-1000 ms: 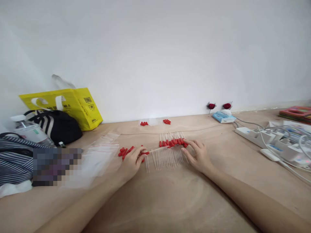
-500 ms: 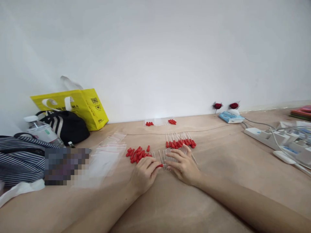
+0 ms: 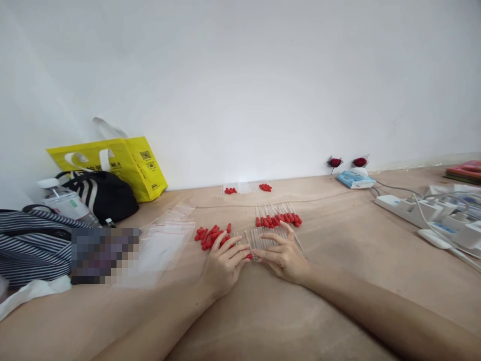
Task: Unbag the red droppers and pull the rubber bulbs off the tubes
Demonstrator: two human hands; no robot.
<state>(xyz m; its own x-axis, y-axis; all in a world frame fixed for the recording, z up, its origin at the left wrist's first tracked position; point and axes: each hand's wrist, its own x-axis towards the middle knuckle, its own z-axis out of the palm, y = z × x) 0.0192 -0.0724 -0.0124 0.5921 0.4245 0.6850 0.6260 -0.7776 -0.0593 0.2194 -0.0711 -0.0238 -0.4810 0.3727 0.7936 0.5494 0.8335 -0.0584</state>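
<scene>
My left hand [image 3: 224,263] pinches a red rubber dropper bulb [image 3: 249,256] between thumb and fingers. Facing it, my right hand [image 3: 286,256] has thumb and fingertips closed on a thin glass tube, mostly hidden, whose end meets the bulb. Under and behind the right fingers lies a row of bare glass tubes [image 3: 257,236]. A loose heap of red bulbs [image 3: 205,236] is beside the left fingers. Beyond the right hand, several droppers [image 3: 278,220] lie side by side, red bulbs toward me and glass stems pointing to the wall.
Clear zip bags [image 3: 161,250] lie left of the heap. Two small bags of red bulbs [image 3: 230,191] rest by the wall. A yellow bag [image 3: 148,170], bottle [image 3: 69,203] and striped bag [image 3: 33,250] stand left; tissues [image 3: 355,179] and a power strip [image 3: 398,203] are right.
My left fingers have spread slightly and lifted around the bulb, while the bulb and tube are closer together. The camera view has shifted a little.
</scene>
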